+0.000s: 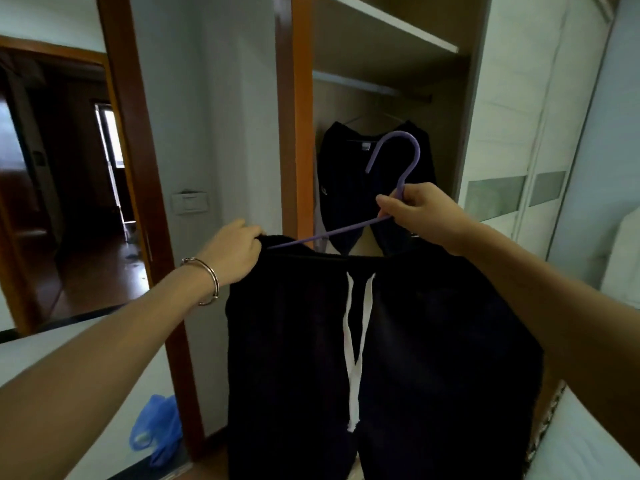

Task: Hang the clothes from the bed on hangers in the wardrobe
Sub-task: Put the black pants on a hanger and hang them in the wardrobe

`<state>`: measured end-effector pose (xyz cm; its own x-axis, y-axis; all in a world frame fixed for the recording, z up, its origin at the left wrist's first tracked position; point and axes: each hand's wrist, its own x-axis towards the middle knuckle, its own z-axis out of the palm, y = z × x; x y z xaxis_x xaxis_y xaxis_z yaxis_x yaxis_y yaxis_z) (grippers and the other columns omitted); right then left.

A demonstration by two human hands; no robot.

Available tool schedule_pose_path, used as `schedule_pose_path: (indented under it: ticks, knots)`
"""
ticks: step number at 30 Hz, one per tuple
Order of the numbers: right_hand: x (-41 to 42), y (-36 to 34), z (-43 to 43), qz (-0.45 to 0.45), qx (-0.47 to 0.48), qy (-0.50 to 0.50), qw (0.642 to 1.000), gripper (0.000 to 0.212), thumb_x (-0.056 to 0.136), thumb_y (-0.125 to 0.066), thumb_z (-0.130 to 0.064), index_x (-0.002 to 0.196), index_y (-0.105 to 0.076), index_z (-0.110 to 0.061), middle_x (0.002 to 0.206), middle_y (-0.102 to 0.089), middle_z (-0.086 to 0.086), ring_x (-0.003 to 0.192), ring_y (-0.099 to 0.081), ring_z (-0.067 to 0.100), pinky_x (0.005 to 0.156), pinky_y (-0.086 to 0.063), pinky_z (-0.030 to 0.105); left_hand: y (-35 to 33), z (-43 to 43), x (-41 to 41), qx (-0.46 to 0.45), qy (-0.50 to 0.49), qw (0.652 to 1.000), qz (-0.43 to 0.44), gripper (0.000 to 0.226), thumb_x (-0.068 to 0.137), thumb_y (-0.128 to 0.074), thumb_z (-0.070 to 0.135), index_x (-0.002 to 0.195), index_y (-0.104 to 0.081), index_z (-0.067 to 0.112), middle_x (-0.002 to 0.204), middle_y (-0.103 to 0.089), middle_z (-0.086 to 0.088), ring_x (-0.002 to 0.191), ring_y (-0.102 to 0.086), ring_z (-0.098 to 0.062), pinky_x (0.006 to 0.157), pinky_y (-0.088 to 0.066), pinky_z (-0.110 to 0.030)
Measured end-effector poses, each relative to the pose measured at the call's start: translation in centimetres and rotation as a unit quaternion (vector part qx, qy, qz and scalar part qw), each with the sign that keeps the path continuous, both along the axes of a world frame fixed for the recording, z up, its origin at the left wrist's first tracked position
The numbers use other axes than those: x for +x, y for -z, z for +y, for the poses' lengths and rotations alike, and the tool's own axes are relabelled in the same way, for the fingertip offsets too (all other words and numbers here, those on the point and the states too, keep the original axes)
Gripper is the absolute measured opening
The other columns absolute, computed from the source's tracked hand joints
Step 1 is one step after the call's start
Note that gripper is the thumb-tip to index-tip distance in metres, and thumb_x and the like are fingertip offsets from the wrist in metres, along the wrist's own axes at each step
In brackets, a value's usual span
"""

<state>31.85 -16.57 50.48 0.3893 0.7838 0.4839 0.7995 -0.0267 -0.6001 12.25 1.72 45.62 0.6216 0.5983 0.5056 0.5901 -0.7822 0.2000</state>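
Observation:
I hold a pair of dark trousers with a white drawstring up in front of the open wardrobe. My left hand grips the left end of the waistband. My right hand is closed on the neck of a purple hanger, whose arm slants down left into the waistband. Its hook points up, below the wardrobe rail. Another dark garment hangs from that rail on a thin hanger, behind the purple one.
A wooden wardrobe post stands left of the opening, with a shelf above the rail. White sliding doors are at right. The bed's edge is at lower right. A blue plastic bag lies on the floor at left beside a doorway.

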Motion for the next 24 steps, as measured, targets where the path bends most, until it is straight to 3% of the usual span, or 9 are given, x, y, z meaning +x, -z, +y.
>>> schedule_pose_path:
  ticks: [2, 6, 8, 11, 15, 20, 24]
  knots:
    - [1.8, -0.2, 0.2, 0.007, 0.01, 0.017, 1.0, 0.029, 0.094, -0.049, -0.033, 0.069, -0.06, -0.021, 0.063, -0.049, -0.002, 0.058, -0.045, 0.01, 0.059, -0.037, 0.022, 0.0, 0.0, 2.2, -0.024, 0.06, 0.998, -0.019, 0.029, 0.095, -0.034, 0.013, 0.111, -0.057, 0.002, 0.094, -0.041, -0.004, 0.104, -0.048, -0.028, 0.08, -0.029, -0.024]
    - [5.7, -0.2, 0.1, 0.043, 0.012, 0.074, 0.996, 0.031, 0.093, -0.05, -0.033, 0.066, -0.059, -0.021, 0.06, -0.047, -0.002, 0.049, -0.045, 0.004, 0.051, -0.034, 0.016, 0.4, 0.3, 6.9, -0.074, 0.157, 0.985, -0.004, 0.04, 0.092, -0.038, 0.041, 0.114, -0.059, 0.014, 0.106, -0.045, -0.002, 0.101, -0.046, -0.017, 0.086, -0.033, -0.022]
    - [7.7, -0.1, 0.1, 0.048, 0.008, 0.104, 0.993, 0.033, 0.093, -0.05, -0.032, 0.064, -0.058, -0.02, 0.058, -0.045, -0.003, 0.043, -0.043, 0.002, 0.045, -0.032, 0.012, 0.6, 0.7, 10.0, -0.095, 0.199, 0.975, 0.015, 0.043, 0.09, -0.038, 0.047, 0.112, -0.059, 0.016, 0.107, -0.05, -0.002, 0.092, -0.049, -0.012, 0.075, -0.037, -0.019]
    - [10.2, 0.0, 0.0, 0.053, 0.007, 0.147, 0.988, 0.031, 0.093, -0.05, -0.031, 0.068, -0.061, -0.017, 0.066, -0.053, 0.001, 0.057, -0.044, 0.009, 0.057, -0.036, 0.017, 0.7, 1.1, 14.8, -0.139, 0.243, 0.96, 0.03, 0.04, 0.089, -0.04, 0.049, 0.106, -0.059, 0.018, 0.082, -0.057, 0.004, 0.063, -0.05, -0.004, 0.051, -0.034, -0.013]
    - [12.6, -0.9, -0.4, 0.04, 0.023, 0.243, 0.969, 0.03, 0.092, -0.051, -0.031, 0.066, -0.061, -0.022, 0.079, -0.062, 0.005, 0.072, -0.05, 0.015, 0.071, -0.041, 0.027, 0.1, 1.8, 21.0, -0.094, 0.317, 0.944, 0.008, 0.035, 0.091, -0.046, 0.038, 0.106, -0.063, 0.012, 0.088, -0.044, 0.003, 0.077, -0.046, -0.008, 0.062, -0.033, -0.013]
    - [14.6, -3.6, -0.9, 0.04, 0.07, 0.302, 0.95, 0.03, 0.093, -0.051, -0.03, 0.066, -0.06, -0.022, 0.064, -0.051, -0.002, 0.057, -0.043, 0.008, 0.055, -0.036, 0.014, -2.8, 1.8, 28.0, -0.044, 0.383, 0.921, -0.052, 0.026, 0.09, -0.05, 0.032, 0.104, -0.059, 0.012, 0.099, -0.045, 0.0, 0.098, -0.053, -0.023, 0.093, -0.043, -0.036]
    - [15.4, -5.2, 0.0, 0.052, 0.075, 0.306, 0.948, 0.028, 0.092, -0.052, -0.031, 0.069, -0.061, -0.019, 0.059, -0.046, -0.002, 0.05, -0.039, 0.007, 0.036, -0.031, 0.005, -5.5, -0.1, 31.8, -0.008, 0.437, 0.898, -0.047, 0.032, 0.091, -0.044, 0.041, 0.107, -0.057, 0.017, 0.09, -0.057, 0.0, 0.086, -0.054, -0.021, 0.087, -0.043, -0.037]
